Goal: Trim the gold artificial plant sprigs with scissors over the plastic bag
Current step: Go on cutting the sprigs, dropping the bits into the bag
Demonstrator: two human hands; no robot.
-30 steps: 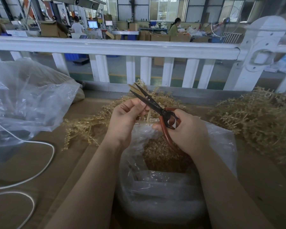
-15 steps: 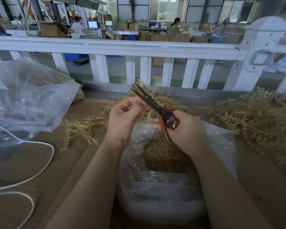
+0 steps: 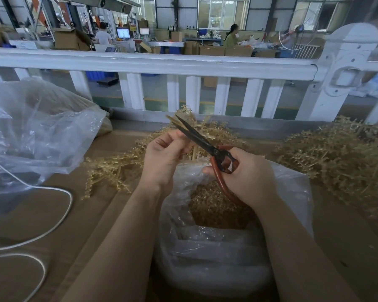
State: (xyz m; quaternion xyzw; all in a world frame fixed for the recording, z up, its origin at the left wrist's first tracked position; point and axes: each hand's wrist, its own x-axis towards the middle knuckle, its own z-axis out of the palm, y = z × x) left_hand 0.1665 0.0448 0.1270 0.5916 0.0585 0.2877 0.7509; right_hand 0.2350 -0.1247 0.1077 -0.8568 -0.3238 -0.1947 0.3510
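Over plastic bag [image 3: 292, 192]: hands pinch sprig [image 3: 192, 150], grip scissors [image 3: 205, 144].

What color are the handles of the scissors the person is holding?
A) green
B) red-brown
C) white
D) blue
B: the right hand grips the scissors by red-brown handles, while the dark blades point up toward the gold sprig pinched in the left hand.
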